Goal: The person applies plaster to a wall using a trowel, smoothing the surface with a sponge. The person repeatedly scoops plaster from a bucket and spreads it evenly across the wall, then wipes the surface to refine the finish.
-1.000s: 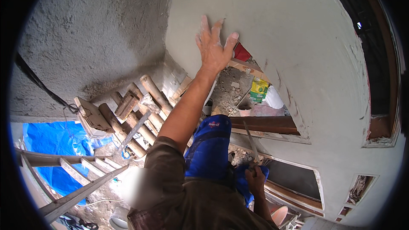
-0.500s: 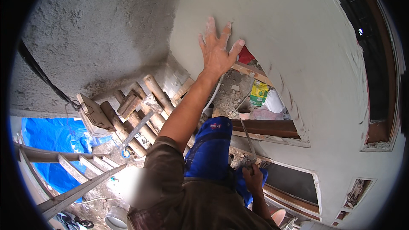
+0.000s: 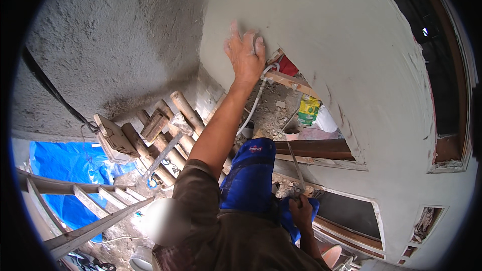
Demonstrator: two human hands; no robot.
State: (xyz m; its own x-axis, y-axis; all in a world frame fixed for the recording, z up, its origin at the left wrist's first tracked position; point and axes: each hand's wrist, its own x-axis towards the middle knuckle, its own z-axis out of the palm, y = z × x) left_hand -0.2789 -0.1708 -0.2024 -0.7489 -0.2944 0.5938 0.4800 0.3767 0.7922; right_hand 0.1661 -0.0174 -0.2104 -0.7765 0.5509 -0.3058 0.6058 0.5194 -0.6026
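Observation:
My left hand (image 3: 245,59) is raised to the pale, freshly coated wall (image 3: 311,15), its dusty fingers bent and somewhat apart against the surface. Nothing shows in its grasp. Low on the right, beside my blue-clad leg (image 3: 249,175), my right hand (image 3: 300,212) is closed round the lower end of a long thin-bladed tool (image 3: 295,164). Its blade is seen edge-on and points up and away; the grip is hidden in my fist. Just right of my left hand, a white hose (image 3: 258,98) curves down past an opening in the wall, near a wooden strip (image 3: 293,84).
Wooden poles (image 3: 187,109) and boards lean at the left by a rough grey wall (image 3: 115,35). A ladder (image 3: 100,223) and blue tarp (image 3: 70,170) lie lower left. Through the opening show rubble and a yellow-green bag (image 3: 308,110). A framed window opening (image 3: 452,160) is at right.
My left hand has shifted slightly left along the wall and its spread fingers have bent, baring the hose's upper bend. My right hand keeps its hold on the tool, nearly unmoved.

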